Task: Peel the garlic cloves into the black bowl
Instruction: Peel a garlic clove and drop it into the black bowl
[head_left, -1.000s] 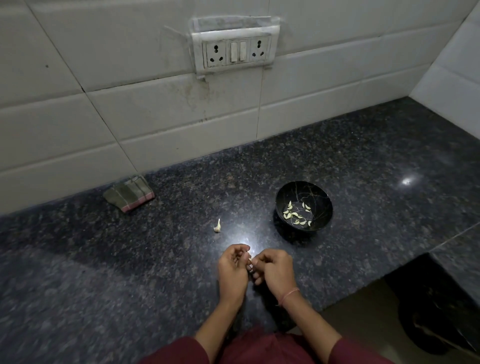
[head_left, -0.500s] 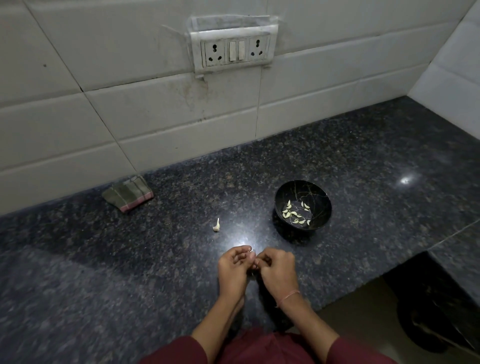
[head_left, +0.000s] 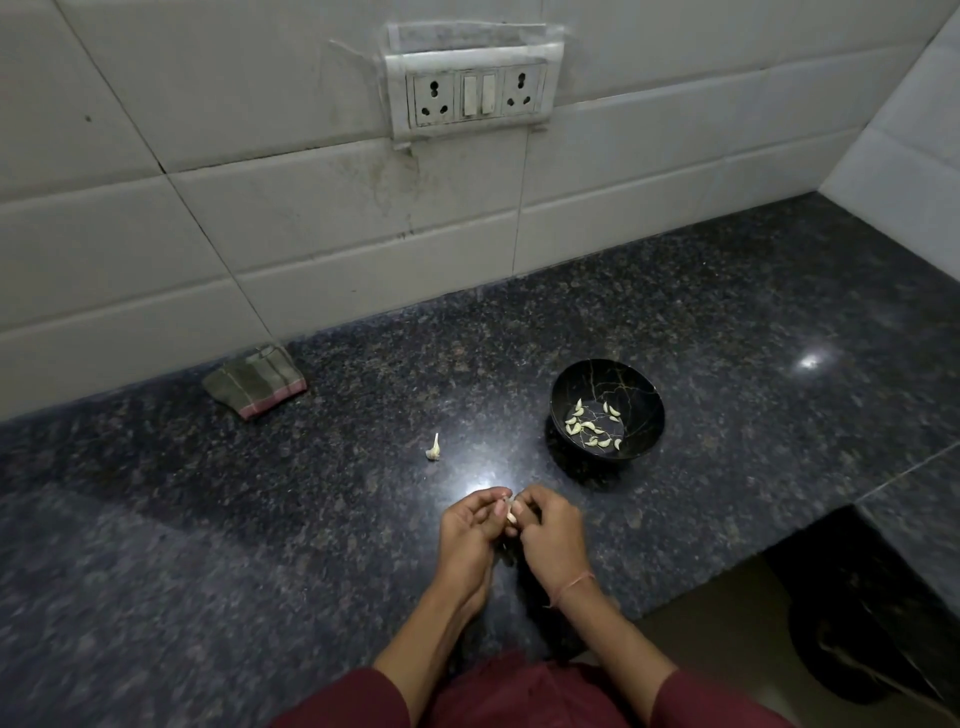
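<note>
- The left hand (head_left: 467, 535) and right hand (head_left: 553, 540) meet just above the near part of the table (head_left: 208, 519). Both have their fingers curled in close and pinch one garlic clove (head_left: 511, 513) between the fingertips.
- The clove shows pale between the two thumbs. Whether its skin is partly off is too small to tell.
- The step in hand looks like stripping the skin. To do it well, I judge that one hand should hold the clove firm by its body while the other nips the skin at the tip and draws it back along the length. Too hard a squeeze could make the clove slip out or bruise.
- Turning the clove a little between pulls should bring the skin away in strips rather than crumbs.
- The black bowl (head_left: 641, 384) stands on the table ahead and to the right of the hands, apart from them. A scatter of peeled cloves (head_left: 589, 426) lies on its bottom. The bare clove is best carried over the rim and dropped, not tossed.
- A loose garlic piece (head_left: 434, 448) lies on the table ahead and left of the hands, and is likely the next one to peel.
- Farther off, a folded cloth (head_left: 254, 382) lies by the tiled wall (head_left: 156, 249).
</note>
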